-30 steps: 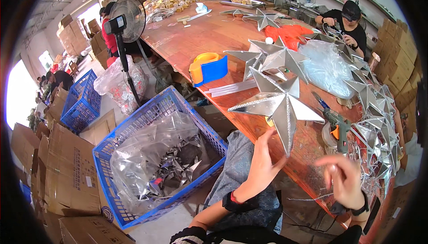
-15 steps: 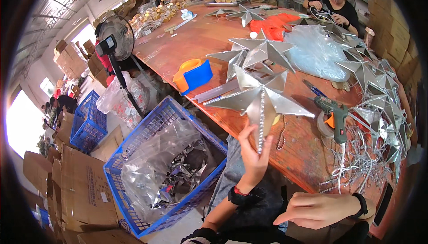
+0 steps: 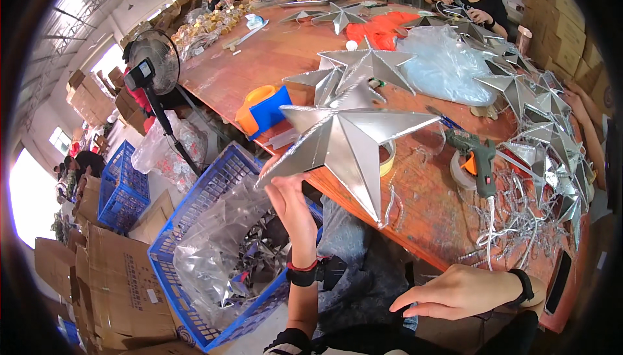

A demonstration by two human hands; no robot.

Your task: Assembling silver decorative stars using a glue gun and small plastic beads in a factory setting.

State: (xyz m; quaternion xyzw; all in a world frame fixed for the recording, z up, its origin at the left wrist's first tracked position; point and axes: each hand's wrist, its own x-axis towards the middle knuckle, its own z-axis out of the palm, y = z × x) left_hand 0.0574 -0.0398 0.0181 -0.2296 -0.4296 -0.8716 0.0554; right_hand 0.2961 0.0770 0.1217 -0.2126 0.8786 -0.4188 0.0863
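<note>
My left hand (image 3: 290,206) grips one point of a large silver metal star (image 3: 354,144), holding it tilted above the near edge of the worktable. Ridged silver trim runs along some of its edges. My right hand (image 3: 454,292) hangs in front of the table edge with nothing in it, its fingers stretched out and apart from the star. Beyond the held star, other silver stars (image 3: 376,67) lie on the table. To the right lies a green glue gun (image 3: 476,160) with an orange trigger, beside a roll of tape (image 3: 462,172).
A blue crate (image 3: 170,241) holding a plastic bag of silver pieces stands left of my legs. On the wooden table (image 3: 214,69) are an orange-and-blue tape holder (image 3: 263,110), a clear bag (image 3: 444,66) and tangled silver strands (image 3: 519,225). A co-worker (image 3: 477,1) sits across.
The star has turned and shifted left and nearer in my left hand, which now holds a different point. My right hand has moved slightly, staying free.
</note>
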